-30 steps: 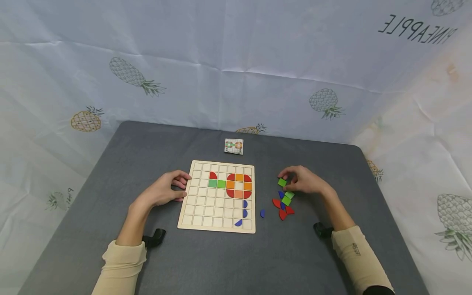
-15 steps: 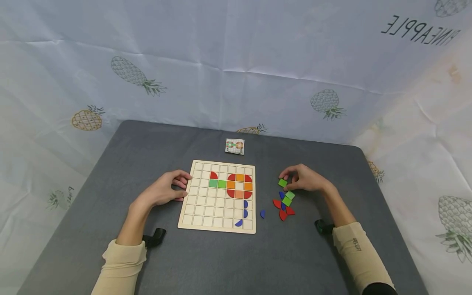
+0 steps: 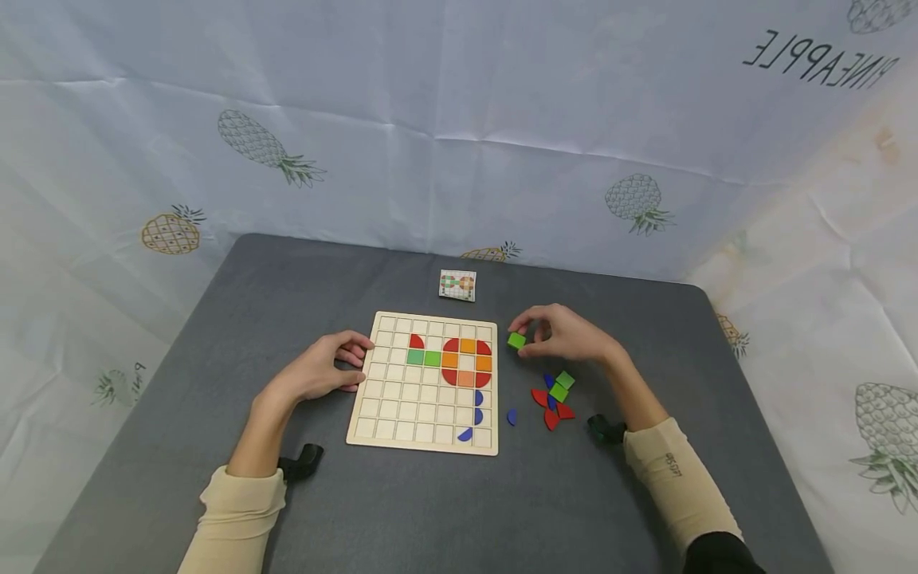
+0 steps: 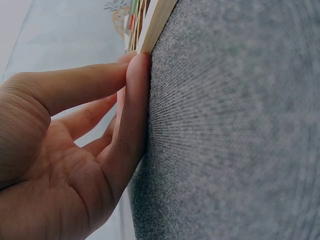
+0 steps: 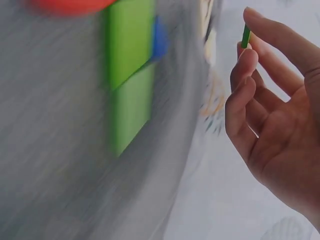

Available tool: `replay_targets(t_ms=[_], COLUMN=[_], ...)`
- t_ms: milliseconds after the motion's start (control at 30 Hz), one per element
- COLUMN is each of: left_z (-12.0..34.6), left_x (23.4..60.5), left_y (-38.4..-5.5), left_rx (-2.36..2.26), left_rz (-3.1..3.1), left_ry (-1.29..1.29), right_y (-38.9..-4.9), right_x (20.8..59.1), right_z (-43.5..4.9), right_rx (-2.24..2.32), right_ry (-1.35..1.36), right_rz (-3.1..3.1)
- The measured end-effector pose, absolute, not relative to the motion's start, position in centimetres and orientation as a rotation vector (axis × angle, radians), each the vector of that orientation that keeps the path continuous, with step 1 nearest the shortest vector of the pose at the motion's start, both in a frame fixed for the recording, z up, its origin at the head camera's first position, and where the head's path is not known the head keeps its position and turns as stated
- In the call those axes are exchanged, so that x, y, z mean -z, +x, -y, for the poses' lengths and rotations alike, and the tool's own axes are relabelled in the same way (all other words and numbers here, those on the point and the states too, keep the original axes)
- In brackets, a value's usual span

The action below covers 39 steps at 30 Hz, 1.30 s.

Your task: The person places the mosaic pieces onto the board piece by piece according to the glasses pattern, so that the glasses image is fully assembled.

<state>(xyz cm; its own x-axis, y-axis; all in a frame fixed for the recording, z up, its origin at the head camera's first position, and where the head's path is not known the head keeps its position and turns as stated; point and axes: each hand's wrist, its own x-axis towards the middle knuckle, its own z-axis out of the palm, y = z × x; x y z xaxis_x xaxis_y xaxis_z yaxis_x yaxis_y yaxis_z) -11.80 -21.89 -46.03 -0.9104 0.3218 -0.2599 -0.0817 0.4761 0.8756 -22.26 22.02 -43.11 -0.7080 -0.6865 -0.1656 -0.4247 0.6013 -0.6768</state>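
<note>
— What fills the scene?

— A creased, pale cloth (image 3: 430, 96) printed with pineapples (image 3: 633, 195) and reversed lettering (image 3: 821, 65) hangs behind a dark grey table (image 3: 430, 510) with rounded far corners.

— And on the table?

— A gridded, pale wooden board (image 3: 387, 391) bears a ring of red quarter-discs (image 3: 484, 348) and orange squares (image 3: 468, 346) around a bare cell, two green squares (image 3: 432, 359) to its left, three blue half-discs (image 3: 478, 398) below.

— The hands?

— At the board's left edge, the left hand (image 3: 319, 368) rests thumb and fingers, spread and loosely bent; the right hand (image 3: 562, 333), partly curled, pinches a green tile (image 3: 516, 341) between thumb and fingertips.

— Anything smaller?

— A cluster of loose pieces (image 3: 559, 392), green, red and blue, lies right of the board; a small printed card (image 3: 457, 285) lies beyond it.

— And that tile?

— Bright green, square and thin, held just beside the board's upper right edge
</note>
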Motion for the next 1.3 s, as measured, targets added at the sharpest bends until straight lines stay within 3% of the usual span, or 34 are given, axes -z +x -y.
replay_targets(t_ms=[267,867,1300], left_z=[21.9,21.9,21.8], left_x=[46.2,46.1,46.1], left_y=[-11.9,-12.0,-11.9], left_rx=[-1.421,-1.409,-1.409], left_rz=[-2.343,-2.350,-2.345], left_ry=[0.207,0.204,0.202], right_y=[-23.0,-24.6,-24.6], right_x=[42.0,43.4,44.5], right_z=[-16.1,-3.9,-1.8], right_rx=[0.857,0.642,0.544], right_ry=[-1.006,-1.197,-1.156], right_rz=[-2.376,-2.245,-2.276])
